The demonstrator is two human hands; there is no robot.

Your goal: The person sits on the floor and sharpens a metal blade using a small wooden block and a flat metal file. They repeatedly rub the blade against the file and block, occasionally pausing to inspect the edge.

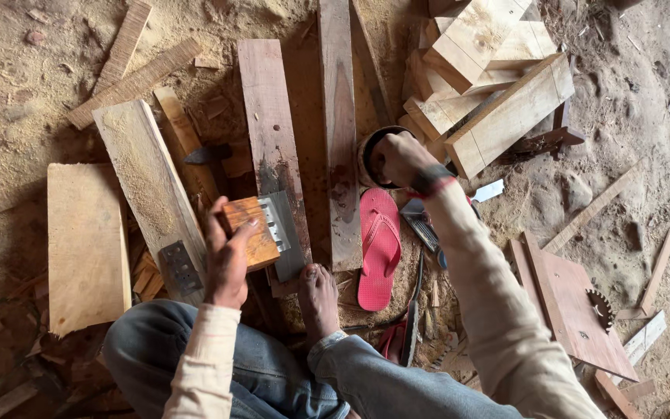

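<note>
Between your left hand's (228, 260) clasping fingers sits the small orange-brown wooden block (251, 232), just beside a grey metal plate (284, 233), while your right hand's (398, 157) fingers curl into the round dark-rimmed container (367, 149) near the red rubber flip-flop (378, 247).

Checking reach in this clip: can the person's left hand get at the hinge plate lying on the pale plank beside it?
Probably yes. The left hand holds a small wooden block, but the hinge plate lies uncovered on the pale plank right beside it, nothing between. Its grip is occupied, though.
</note>
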